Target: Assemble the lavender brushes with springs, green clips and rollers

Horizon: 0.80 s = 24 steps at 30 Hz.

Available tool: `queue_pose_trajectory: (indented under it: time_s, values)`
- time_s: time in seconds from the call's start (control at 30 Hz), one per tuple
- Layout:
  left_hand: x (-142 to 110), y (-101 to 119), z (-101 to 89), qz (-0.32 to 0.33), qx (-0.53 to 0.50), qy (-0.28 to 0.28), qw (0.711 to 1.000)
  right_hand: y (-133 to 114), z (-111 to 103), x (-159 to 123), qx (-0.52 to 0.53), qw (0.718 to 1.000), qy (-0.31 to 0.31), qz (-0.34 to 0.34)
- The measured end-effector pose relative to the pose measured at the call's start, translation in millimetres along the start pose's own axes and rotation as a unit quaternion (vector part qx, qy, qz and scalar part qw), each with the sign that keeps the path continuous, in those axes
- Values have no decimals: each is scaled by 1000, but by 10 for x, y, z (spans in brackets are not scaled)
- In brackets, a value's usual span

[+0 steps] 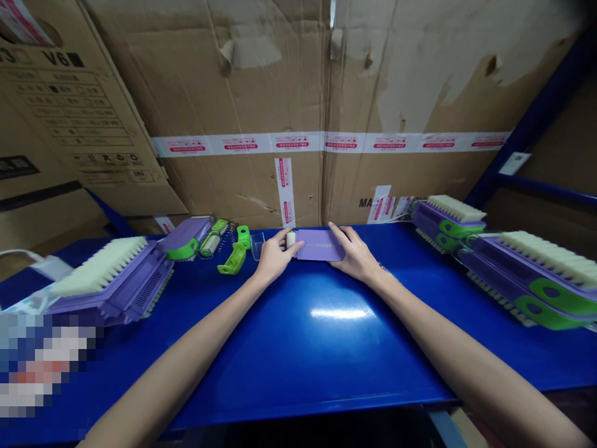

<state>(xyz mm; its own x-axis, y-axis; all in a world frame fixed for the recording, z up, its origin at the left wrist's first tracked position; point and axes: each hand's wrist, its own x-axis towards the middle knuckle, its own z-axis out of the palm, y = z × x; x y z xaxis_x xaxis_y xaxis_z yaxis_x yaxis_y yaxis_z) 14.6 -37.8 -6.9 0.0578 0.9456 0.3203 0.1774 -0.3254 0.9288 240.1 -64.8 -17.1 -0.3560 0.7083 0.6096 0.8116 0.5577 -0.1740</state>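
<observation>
Both hands are together at the far middle of the blue table, on a flat purple plastic case (317, 245) with pale lettering on top. My right hand (355, 254) grips its right end, thumb below and fingers along the far side. At the left end, my left hand (276, 255) pinches a small cream-white piece (291, 239) between thumb and forefinger, close against the case. Whether that piece is fixed to the case I cannot tell. Just left of my left hand are a clear plastic cup-like part (257, 246), a green end bracket (232, 260) and another green bracket (243, 237).
Purple brushes with cream bristles (102, 266) are stacked at the left, beside another purple case (188, 236) and small metal springs (229, 234). More stacked purple and green brushes (536, 274) stand at the right. Cardboard (242, 93) walls the back of the blue table (298, 348).
</observation>
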Motion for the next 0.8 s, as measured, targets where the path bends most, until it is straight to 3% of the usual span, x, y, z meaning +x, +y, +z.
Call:
queue_pose_trajectory:
  time_s: [0.1,0.17,0.3,0.4,0.53,0.67,0.8]
  values:
    - [21,46,-5,-47,-93,22,994,-14,-1,1,-6,1000,18,-12]
    - [27,94,-14,-116,-161,14,980,-21,-5,3,-16,999,32,-35]
    - [-2,220,-62,-256,-229,-79,936,-11,-6,6,-29,995,52,-75]
    - [-30,306,-114,-307,-228,-128,915,11,2,10,-41,989,89,-111]
    - [-43,364,-124,-303,-245,-171,905,14,0,20,-71,977,147,-138]
    - [-38,369,-69,-274,-230,-121,926,-6,-17,18,-77,975,152,-142]
    - [-35,357,-52,-267,-224,-118,930,-15,-20,11,-70,976,149,-140]
